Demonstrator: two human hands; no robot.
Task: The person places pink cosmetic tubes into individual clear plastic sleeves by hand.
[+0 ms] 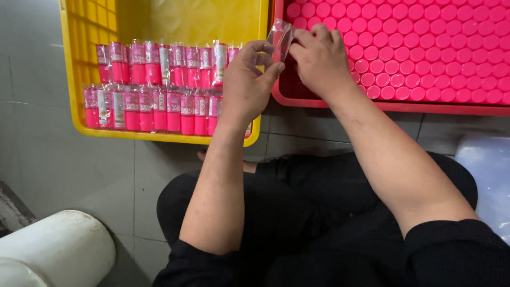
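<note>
Black-clad knees below, left hand (pixel 248 79) and right hand (pixel 319 61) pinch a clear wrapper (pixel 280 38), contents indistinct.

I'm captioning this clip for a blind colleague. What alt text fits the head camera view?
Both hands, left hand and right hand, hold a small clear plastic sleeve between a yellow crate of wrapped pink bottles and a red tray of unwrapped pink bottles.

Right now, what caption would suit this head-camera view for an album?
Both hands, left hand and right hand, hold a clear sleeve between a yellow crate and red tray.
</note>
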